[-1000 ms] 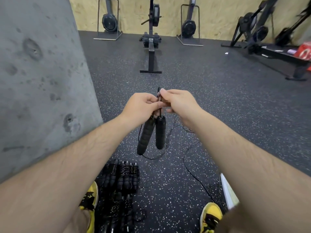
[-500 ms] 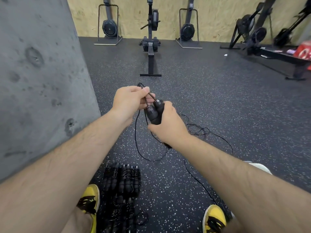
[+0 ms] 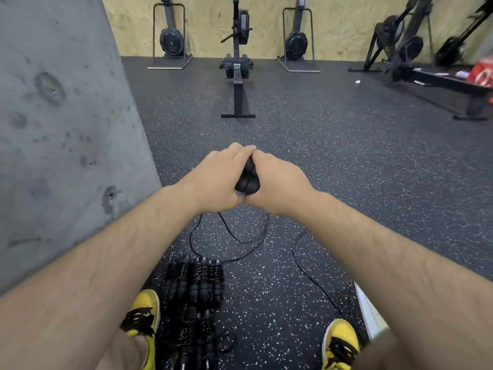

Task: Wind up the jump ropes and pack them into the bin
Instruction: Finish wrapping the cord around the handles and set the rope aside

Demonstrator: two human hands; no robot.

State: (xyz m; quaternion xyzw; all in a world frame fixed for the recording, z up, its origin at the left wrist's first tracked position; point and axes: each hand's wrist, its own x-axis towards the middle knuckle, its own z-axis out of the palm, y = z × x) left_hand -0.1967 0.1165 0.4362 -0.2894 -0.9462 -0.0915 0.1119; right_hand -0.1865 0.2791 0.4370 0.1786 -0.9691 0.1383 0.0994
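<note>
L hand (image 3: 216, 180) & R hand (image 3: 277, 182) both clamped round paired jump-rope handles (image 3: 248, 180), prob. to steady them for winding slack cord (image 3: 240, 237).

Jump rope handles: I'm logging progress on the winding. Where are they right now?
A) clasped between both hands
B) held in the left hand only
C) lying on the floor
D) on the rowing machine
A: the black handles sit pressed between the left hand and right hand, cord trailing to the floor.
</note>
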